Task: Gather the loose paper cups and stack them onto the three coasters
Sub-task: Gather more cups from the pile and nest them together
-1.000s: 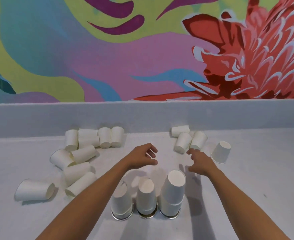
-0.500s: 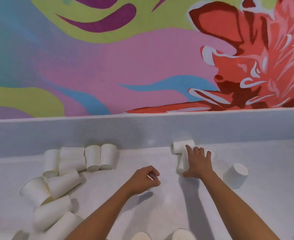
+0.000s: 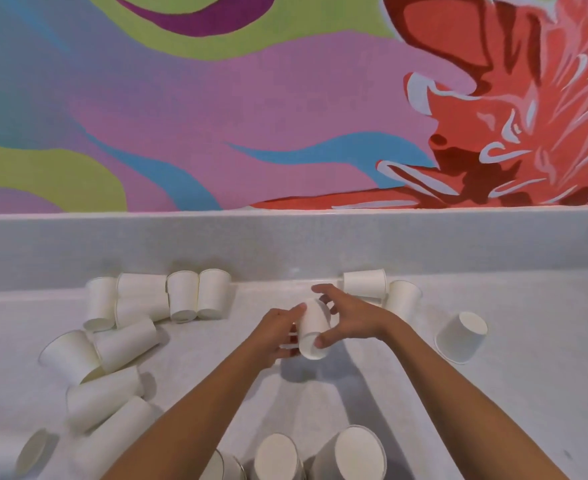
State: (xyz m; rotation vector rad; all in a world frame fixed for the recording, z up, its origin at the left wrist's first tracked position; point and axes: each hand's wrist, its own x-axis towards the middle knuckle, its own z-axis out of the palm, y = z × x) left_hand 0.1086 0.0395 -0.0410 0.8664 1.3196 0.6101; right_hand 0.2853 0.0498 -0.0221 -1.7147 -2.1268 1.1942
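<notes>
A white paper cup is held above the counter, tilted with its wider rim nearest the viewer; it is gripped by the right hand, thumb at the rim and fingers curled over the far end, and the fingers of the left hand are curled against its left side. Just behind it, two loose cups are left lying against the backsplash, and an upturned cup is stood well apart to the right. A larger scatter of fallen cups is spread across the left. The tops of three stacks are seen at the bottom edge. Everything is set on a white speckled counter, backed by a wall painted with a bright mural of pink, green, blue and a red flower. Half a second ago the right hand was laid flat on the cups by the backsplash and the left was curled round nothing; one cup has since been lifted from that group and brought between both hands
</notes>
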